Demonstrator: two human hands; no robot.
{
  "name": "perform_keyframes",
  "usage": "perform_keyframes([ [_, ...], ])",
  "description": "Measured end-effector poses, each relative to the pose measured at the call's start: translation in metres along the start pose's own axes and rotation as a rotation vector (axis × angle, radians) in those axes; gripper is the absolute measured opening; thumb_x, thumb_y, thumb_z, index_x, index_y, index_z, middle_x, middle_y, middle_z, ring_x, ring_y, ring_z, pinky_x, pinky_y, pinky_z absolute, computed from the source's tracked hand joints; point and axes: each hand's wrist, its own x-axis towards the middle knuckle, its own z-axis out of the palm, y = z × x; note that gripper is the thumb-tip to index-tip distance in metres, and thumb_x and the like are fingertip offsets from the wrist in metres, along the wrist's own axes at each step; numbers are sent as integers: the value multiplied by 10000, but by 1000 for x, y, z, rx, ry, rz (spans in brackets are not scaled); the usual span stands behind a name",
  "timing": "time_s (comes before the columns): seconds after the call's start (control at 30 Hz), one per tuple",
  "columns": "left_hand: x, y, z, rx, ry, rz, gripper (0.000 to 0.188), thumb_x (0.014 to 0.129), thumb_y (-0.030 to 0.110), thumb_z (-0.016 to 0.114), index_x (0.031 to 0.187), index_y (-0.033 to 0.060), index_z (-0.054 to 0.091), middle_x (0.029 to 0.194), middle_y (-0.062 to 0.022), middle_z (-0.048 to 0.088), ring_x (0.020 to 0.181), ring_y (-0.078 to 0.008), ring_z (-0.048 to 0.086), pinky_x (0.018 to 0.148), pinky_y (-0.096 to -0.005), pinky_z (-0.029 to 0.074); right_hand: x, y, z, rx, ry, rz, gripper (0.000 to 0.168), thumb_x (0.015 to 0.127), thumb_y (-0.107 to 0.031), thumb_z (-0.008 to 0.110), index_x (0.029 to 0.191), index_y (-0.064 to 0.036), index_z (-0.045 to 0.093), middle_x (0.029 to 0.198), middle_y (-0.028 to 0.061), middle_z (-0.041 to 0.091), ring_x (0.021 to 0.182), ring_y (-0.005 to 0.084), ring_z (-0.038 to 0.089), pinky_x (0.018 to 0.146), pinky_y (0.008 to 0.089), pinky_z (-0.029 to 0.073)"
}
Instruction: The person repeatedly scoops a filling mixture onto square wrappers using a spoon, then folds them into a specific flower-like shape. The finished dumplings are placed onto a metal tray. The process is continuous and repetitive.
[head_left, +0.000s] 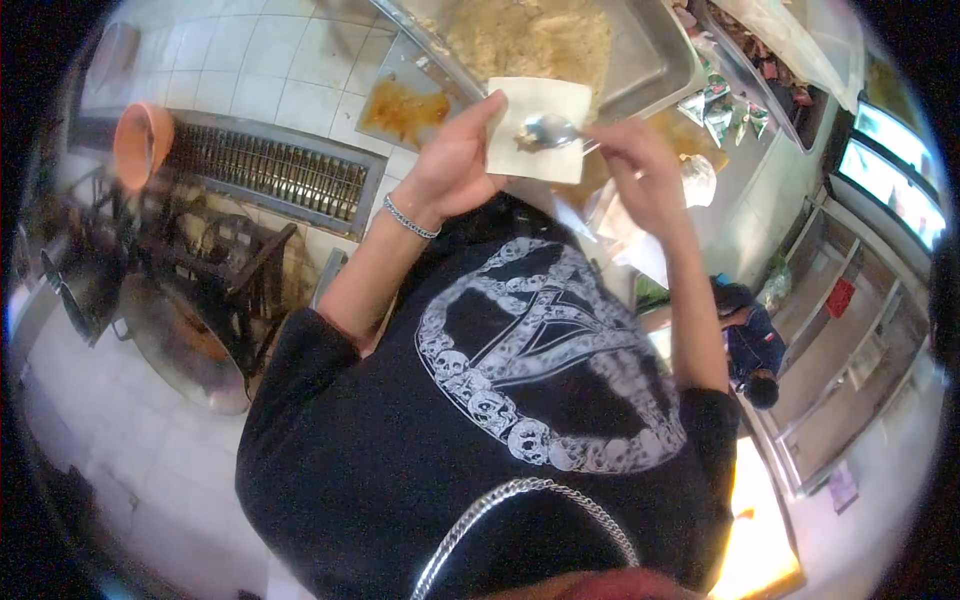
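A square, pale wrapper sheet (517, 101) rests on my left hand (457, 161), its thumb along the sheet's left edge. My right hand (637, 161) grips the handle of a metal spoon (551, 131). The bowl of the spoon is over the middle of the sheet, and a small dab of beige filling (529, 141) shows at its tip. Just beyond both hands is a large metal tray (664, 56) holding a spread of tan, paste-like filling (517, 37). The fingers of my left hand are partly hidden under the sheet.
A flat tray with a brown sauce stain (405, 109) lies left of the large tray. Small printed packets (720, 105) and a plastic-covered tray of dark pieces (776, 75) are at right. An orange bucket (144, 146) stands by a floor grate (277, 172). Another person (754, 337) is at far right.
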Motion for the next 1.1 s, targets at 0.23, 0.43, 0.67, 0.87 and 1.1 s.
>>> perform_keyframes([
  [0.23,-2,4,0,26,65,35,493,1050,329,333,1392,-18,410,1363,-170,536,1246,-295,536,1089,-442,407,-14,25,-12,-2,38,-18,302,850,27,600,1107,-96,700,879,100,626,823,251,600,724,327,464],
  [0.43,-6,22,-10,-17,88,117,482,1041,307,344,1384,-24,408,1377,-181,517,1249,-315,528,1086,-445,406,-20,35,-1,-54,162,216,253,878,-55,619,1107,-119,707,926,82,641,823,220,608,692,297,447],
  [0.67,6,11,4,28,112,151,459,1044,290,340,1365,-24,428,1357,-179,530,1250,-305,528,1080,-446,411,11,13,28,-236,343,-29,225,875,-156,655,1083,-77,690,891,92,659,837,231,638,710,309,489],
  [0.87,29,-20,-10,112,157,238,463,1052,314,331,1349,-19,451,1328,-155,555,1224,-284,547,1074,-430,409,19,-13,49,42,330,261,155,848,-165,682,971,-70,687,876,75,665,790,293,650,676,353,525],
  [1.1,21,-27,11,185,181,312,465,1058,322,334,1342,-26,458,1296,-150,569,1214,-254,547,1063,-399,412,22,-39,67,-378,387,-164,127,781,-69,734,906,-83,720,875,93,661,778,265,644,673,342,519],
])
